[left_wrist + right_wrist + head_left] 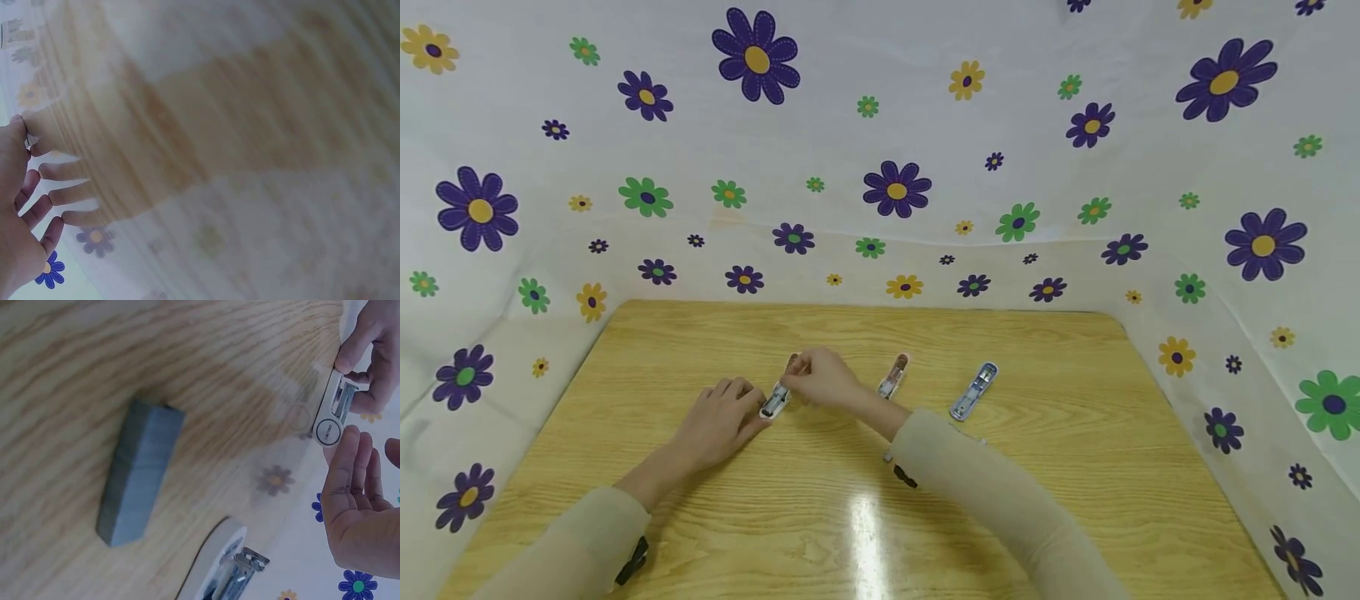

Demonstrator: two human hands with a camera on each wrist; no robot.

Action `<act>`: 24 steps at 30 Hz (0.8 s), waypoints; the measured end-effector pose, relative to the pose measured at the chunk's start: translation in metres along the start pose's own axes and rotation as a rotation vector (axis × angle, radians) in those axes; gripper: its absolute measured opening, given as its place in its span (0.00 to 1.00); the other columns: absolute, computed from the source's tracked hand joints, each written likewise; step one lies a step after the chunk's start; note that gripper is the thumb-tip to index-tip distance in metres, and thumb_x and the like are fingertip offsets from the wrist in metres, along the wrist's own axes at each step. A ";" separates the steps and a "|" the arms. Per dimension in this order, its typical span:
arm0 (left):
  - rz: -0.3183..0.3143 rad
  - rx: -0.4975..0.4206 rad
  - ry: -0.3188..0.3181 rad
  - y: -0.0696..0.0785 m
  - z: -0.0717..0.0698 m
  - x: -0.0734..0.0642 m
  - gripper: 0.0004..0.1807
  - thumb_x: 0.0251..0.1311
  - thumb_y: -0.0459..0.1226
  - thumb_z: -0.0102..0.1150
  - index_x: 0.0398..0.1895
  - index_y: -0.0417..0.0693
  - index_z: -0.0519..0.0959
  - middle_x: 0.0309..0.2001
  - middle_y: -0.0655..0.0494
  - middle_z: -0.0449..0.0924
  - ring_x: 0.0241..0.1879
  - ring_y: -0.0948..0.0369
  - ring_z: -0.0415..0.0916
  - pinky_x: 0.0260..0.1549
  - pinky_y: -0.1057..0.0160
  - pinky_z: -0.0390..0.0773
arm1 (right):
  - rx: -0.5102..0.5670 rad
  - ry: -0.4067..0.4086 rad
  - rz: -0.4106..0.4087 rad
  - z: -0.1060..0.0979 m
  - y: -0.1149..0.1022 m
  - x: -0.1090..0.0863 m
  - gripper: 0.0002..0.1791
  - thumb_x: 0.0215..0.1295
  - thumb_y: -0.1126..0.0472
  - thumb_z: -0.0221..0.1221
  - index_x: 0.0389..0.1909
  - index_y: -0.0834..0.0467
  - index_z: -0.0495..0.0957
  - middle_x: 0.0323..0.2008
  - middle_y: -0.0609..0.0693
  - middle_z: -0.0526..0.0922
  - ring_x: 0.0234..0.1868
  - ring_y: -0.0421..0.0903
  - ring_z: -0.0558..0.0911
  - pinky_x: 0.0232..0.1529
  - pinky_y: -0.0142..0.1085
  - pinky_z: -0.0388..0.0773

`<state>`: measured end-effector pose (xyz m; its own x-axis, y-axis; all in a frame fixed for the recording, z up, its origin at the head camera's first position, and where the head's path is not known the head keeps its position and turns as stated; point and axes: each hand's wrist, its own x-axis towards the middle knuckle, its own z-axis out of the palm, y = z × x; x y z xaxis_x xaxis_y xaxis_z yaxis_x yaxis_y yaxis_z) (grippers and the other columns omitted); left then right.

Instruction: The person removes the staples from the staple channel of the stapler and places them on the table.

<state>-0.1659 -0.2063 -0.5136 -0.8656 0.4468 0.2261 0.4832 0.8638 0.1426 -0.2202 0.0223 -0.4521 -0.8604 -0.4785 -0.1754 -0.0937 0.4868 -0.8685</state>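
Observation:
A small white stapler (pixel 773 403) with a dark metal channel lies between my hands, left of the table's middle. My left hand (pixel 718 417) grips its near end; the right wrist view shows the thumb on one side and fingers on the other. At the other end, my right hand (pixel 823 382) touches the stapler beside its round logo. Its fingers look nearly straight there, with the thumb apart. In the left wrist view the left hand (pixel 25 212) appears at the edge, the stapler mostly hidden. Close to the right wrist camera lies a grey bar of staples (pixel 140 472).
A pinkish stapler (pixel 893 375) lies just beyond the right forearm, partly covered by it. Farther right is a blue stapler (pixel 973 392). White cloth (pixel 820 150) with printed flowers surrounds the wooden table (pixel 760 533) at the back and sides.

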 end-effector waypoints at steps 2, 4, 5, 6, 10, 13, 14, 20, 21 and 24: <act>-0.002 0.002 -0.002 0.000 0.000 0.000 0.15 0.71 0.50 0.66 0.49 0.52 0.80 0.51 0.46 0.80 0.50 0.46 0.77 0.45 0.41 0.79 | 0.037 -0.008 0.035 0.003 0.002 0.002 0.09 0.74 0.55 0.64 0.42 0.58 0.85 0.41 0.63 0.89 0.37 0.62 0.88 0.33 0.43 0.85; -0.004 0.003 -0.002 0.001 -0.001 0.000 0.15 0.71 0.50 0.66 0.49 0.51 0.80 0.51 0.46 0.80 0.50 0.46 0.77 0.46 0.41 0.80 | 0.036 -0.005 0.060 0.006 0.003 0.004 0.09 0.73 0.56 0.64 0.42 0.58 0.86 0.38 0.61 0.90 0.33 0.57 0.87 0.30 0.39 0.83; -0.002 0.003 0.002 0.001 -0.002 0.000 0.15 0.71 0.50 0.66 0.49 0.52 0.80 0.50 0.46 0.80 0.50 0.46 0.77 0.45 0.40 0.80 | 0.033 -0.002 0.064 0.008 0.003 0.005 0.09 0.73 0.56 0.65 0.42 0.59 0.86 0.37 0.60 0.90 0.31 0.54 0.86 0.29 0.37 0.82; -0.002 0.003 0.005 0.002 -0.002 0.000 0.14 0.71 0.50 0.66 0.49 0.52 0.80 0.50 0.46 0.81 0.50 0.46 0.77 0.45 0.41 0.80 | 0.026 0.000 0.064 0.009 0.004 0.006 0.09 0.73 0.57 0.65 0.42 0.59 0.87 0.36 0.59 0.90 0.29 0.50 0.85 0.27 0.34 0.80; 0.004 0.005 0.019 0.003 -0.004 0.000 0.14 0.70 0.49 0.67 0.48 0.52 0.80 0.49 0.46 0.81 0.49 0.46 0.78 0.43 0.41 0.80 | -0.035 -0.006 0.041 0.016 0.004 0.010 0.09 0.72 0.59 0.66 0.43 0.61 0.89 0.34 0.56 0.91 0.24 0.43 0.82 0.24 0.27 0.77; 0.010 0.007 0.026 0.003 -0.003 0.000 0.13 0.70 0.49 0.67 0.47 0.52 0.79 0.49 0.47 0.81 0.48 0.47 0.77 0.42 0.42 0.80 | -0.063 -0.022 0.035 0.019 0.003 0.010 0.09 0.73 0.59 0.65 0.43 0.61 0.90 0.32 0.56 0.91 0.24 0.45 0.85 0.25 0.27 0.79; 0.013 0.009 0.030 0.002 -0.002 -0.001 0.13 0.70 0.48 0.67 0.47 0.52 0.79 0.49 0.47 0.81 0.48 0.47 0.77 0.42 0.42 0.80 | -0.069 -0.025 0.039 0.020 0.003 0.010 0.09 0.73 0.59 0.65 0.43 0.61 0.90 0.31 0.55 0.90 0.25 0.46 0.85 0.25 0.28 0.79; 0.030 0.014 0.049 0.000 0.000 -0.001 0.13 0.69 0.48 0.69 0.46 0.53 0.79 0.48 0.47 0.81 0.46 0.47 0.78 0.41 0.43 0.79 | -0.113 -0.030 0.046 0.024 0.003 0.011 0.09 0.75 0.59 0.63 0.39 0.59 0.90 0.29 0.56 0.90 0.22 0.44 0.84 0.21 0.27 0.75; 0.028 0.013 0.048 0.000 0.001 -0.002 0.13 0.69 0.48 0.68 0.46 0.53 0.79 0.48 0.47 0.81 0.47 0.47 0.78 0.41 0.43 0.79 | -0.118 -0.028 0.051 0.024 0.002 0.011 0.09 0.74 0.59 0.62 0.38 0.58 0.90 0.30 0.56 0.91 0.21 0.43 0.84 0.21 0.26 0.74; 0.019 0.005 0.039 0.001 0.001 -0.002 0.13 0.69 0.48 0.67 0.47 0.53 0.79 0.48 0.47 0.81 0.48 0.47 0.78 0.42 0.43 0.79 | -0.124 -0.019 0.075 0.025 0.002 0.011 0.09 0.74 0.59 0.62 0.38 0.57 0.90 0.30 0.55 0.91 0.21 0.43 0.84 0.20 0.27 0.73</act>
<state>-0.1642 -0.2059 -0.5152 -0.8505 0.4535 0.2664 0.4985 0.8566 0.1331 -0.2174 -0.0007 -0.4672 -0.8579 -0.4504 -0.2472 -0.0918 0.6078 -0.7888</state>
